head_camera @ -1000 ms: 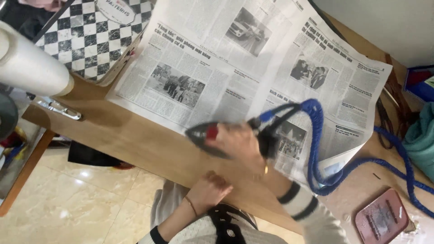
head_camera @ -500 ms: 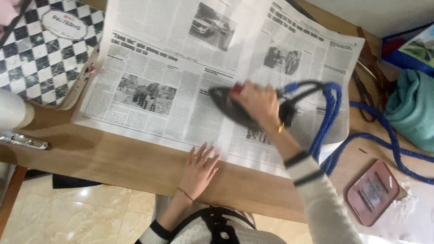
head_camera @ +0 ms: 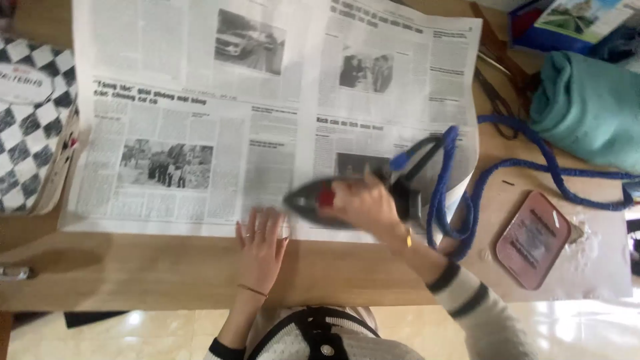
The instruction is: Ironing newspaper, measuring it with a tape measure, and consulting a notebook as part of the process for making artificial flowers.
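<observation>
1. Two bare hands are at work over a wide newspaper [head_camera: 200,120] spread open on a wooden table [head_camera: 133,267], its near edge running close to the table's front
2. Right hand [head_camera: 363,203], fingers clenched around the handle of a dark iron [head_camera: 333,200], holds the iron flat on the lower middle of the paper, its pointed nose aimed left; the iron is blurred, so finer detail is lost
3. Left hand [head_camera: 260,243] lies palm down with the fingers released and spread, fingertips on the bottom edge of the newspaper just left of the iron's nose, wrist back over bare wood; it grasps nothing
4. A blue braided cord [head_camera: 467,200] loops from the back of the iron, curls beside the paper's right edge and trails off to the right across the table
5. A pinkish flat case [head_camera: 533,240] sits on the table right of the cord loop, apart from the paper
6. A teal folded cloth [head_camera: 587,107] rests at the far right, above the cord
7. A black and white chequered box [head_camera: 30,120] stands at the left edge, touching or slightly under the newspaper's left side; I cannot tell which
8. A striped sleeve [head_camera: 460,293] covers the right forearm
</observation>
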